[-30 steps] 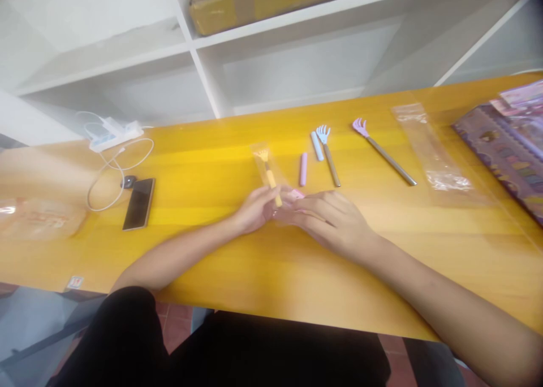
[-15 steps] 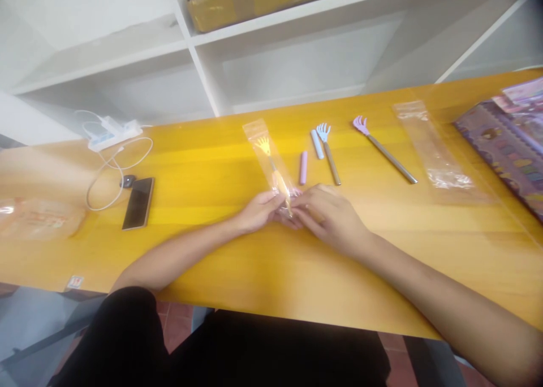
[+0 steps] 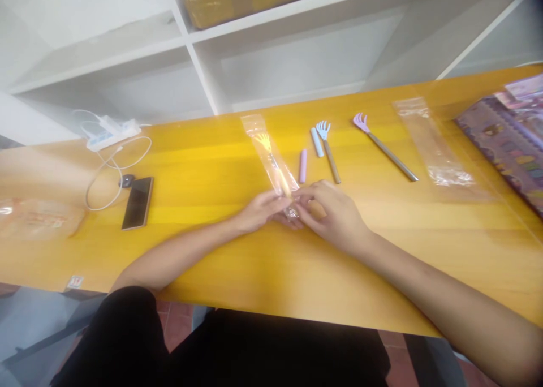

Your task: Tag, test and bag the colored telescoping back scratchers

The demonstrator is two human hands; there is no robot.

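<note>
A yellow back scratcher point(image 3: 276, 169) lies inside a clear plastic bag point(image 3: 253, 125), its claw end pointing away from me. My left hand point(image 3: 263, 210) is closed on the near end of the bag, thumb on top. From the other side, my right hand point(image 3: 328, 210) pinches the same end with its fingertips. Just beyond my hands are a loose purple grip sleeve point(image 3: 303, 166) and a light blue sleeve point(image 3: 317, 142). Beside them lie a blue back scratcher point(image 3: 331, 156) and a purple back scratcher point(image 3: 389, 152), both with bare metal rods.
An opened clear bag point(image 3: 436, 149) lies at the right, near a purple patterned box point(image 3: 504, 138). On the left are a phone point(image 3: 138, 202), a black mouse point(image 3: 126, 181), a power strip point(image 3: 113, 135) with white cable, and an orange-tinted plastic bag point(image 3: 42, 220). White shelves point(image 3: 297, 22) stand behind.
The bagged yellow scratcher has shifted slightly under my fingers, and its near end is now more covered by them. Both hands stay in nearly the same place. The other items lie as before.
</note>
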